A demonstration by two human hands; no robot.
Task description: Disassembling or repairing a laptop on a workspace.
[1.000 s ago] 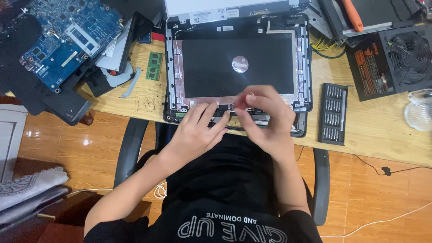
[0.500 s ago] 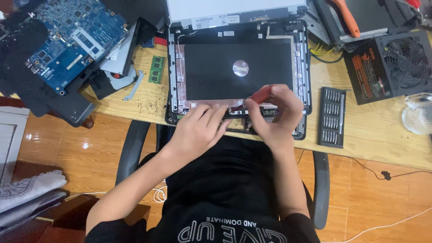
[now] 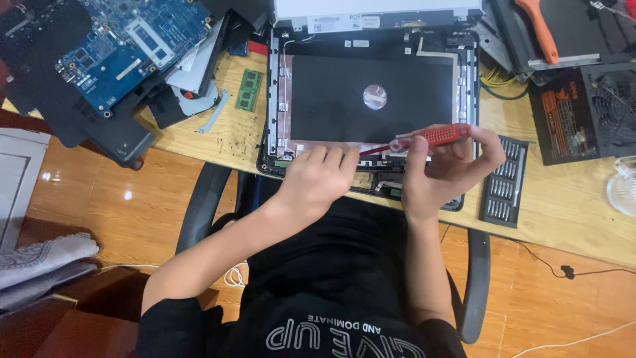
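On laptop lid (image 3: 371, 93) | right hand (image 3: 447, 169) pinches red screwdriver (image 3: 430, 137) | left hand (image 3: 318, 179) curled beside tip

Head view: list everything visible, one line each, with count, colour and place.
Laptop lid shell: one, black, desk centre.
Screwdriver: one, red handle, in right hand.
Bit set: one, black tray, right of shell.
Circuit board: one, blue, upper left.
Memory stick: one, green, left of shell.
Power supply: one, black with orange label, right.
Desk: one, pale wood.
Chair: one, black, under person.
Left hand: on shell's near edge.
Right hand: fingers around screwdriver.
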